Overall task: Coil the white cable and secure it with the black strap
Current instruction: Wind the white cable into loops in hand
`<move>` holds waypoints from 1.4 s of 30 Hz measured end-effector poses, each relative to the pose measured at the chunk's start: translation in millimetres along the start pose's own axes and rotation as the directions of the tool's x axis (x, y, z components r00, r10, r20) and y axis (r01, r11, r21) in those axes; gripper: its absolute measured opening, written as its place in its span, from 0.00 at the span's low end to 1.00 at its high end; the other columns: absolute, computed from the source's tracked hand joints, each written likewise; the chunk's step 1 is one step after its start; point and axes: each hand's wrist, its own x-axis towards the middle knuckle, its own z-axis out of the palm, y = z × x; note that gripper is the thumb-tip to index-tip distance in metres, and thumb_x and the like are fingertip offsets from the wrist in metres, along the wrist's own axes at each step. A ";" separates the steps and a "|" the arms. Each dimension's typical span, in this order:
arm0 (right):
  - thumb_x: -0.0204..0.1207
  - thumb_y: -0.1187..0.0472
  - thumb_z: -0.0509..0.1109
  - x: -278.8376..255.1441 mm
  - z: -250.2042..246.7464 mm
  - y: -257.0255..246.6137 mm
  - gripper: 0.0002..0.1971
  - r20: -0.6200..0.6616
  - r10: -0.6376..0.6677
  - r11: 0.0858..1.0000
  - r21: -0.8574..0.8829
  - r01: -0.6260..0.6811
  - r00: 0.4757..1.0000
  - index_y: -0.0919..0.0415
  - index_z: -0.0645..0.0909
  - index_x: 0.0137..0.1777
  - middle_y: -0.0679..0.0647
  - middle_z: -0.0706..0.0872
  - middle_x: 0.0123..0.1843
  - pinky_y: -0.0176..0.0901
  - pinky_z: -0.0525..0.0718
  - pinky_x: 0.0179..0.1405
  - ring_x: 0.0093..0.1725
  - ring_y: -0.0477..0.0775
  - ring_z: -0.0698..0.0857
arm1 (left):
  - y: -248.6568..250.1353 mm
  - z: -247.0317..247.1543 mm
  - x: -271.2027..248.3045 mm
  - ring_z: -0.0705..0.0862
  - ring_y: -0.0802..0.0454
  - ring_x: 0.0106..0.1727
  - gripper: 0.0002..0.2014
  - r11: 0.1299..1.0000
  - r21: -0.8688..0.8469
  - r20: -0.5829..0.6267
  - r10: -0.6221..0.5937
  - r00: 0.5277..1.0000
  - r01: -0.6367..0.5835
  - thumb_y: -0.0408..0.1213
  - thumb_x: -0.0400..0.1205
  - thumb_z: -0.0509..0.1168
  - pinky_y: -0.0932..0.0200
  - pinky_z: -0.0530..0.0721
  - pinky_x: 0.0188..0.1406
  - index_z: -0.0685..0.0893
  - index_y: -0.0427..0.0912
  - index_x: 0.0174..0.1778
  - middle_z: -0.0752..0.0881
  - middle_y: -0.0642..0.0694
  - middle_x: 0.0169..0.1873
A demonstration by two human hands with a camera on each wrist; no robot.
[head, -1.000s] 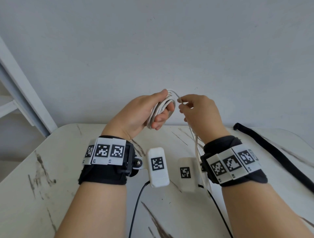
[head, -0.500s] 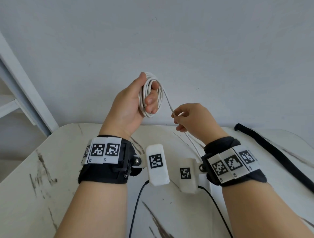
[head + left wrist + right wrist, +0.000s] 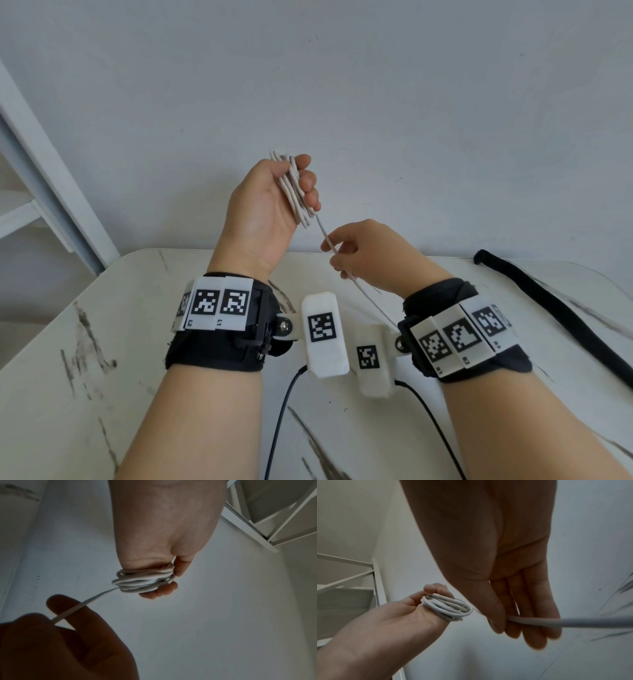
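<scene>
My left hand (image 3: pixel 274 195) is raised above the table's far edge and grips a tight coil of white cable (image 3: pixel 294 188) between thumb and fingers; the coil (image 3: pixel 144 581) (image 3: pixel 448 607) has several loops. From the coil's lower end a free length of cable (image 3: pixel 329 240) runs down to my right hand (image 3: pixel 363 253), which pinches it between thumb and fingers, lower and to the right. The cable passes on from that hand (image 3: pixel 513 618) toward the wrist. The black strap (image 3: pixel 555 308) lies flat on the table at the far right, apart from both hands.
The white marbled table (image 3: pixel 102 342) has a rounded far-left corner and stands against a grey wall. A white shelf frame (image 3: pixel 41 192) stands at the left. Black leads (image 3: pixel 281 421) trail from the wrist cameras toward me.
My left hand rose with the coil and turned it edge-on. My right hand dropped and slid down along the free cable, which now runs taut between the two hands.
</scene>
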 end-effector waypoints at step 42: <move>0.73 0.57 0.76 -3.2 -19.7 -6.6 0.08 -0.306 -0.131 0.959 0.204 0.199 0.943 0.62 0.86 0.38 0.56 0.87 0.33 0.36 0.79 0.31 0.30 0.50 0.83 | -26.5 -0.8 3.8 0.82 0.50 0.34 0.09 0.413 0.892 -0.153 -0.103 0.983 0.182 0.40 0.85 0.53 0.50 0.82 0.47 0.75 0.42 0.45 0.83 0.46 0.35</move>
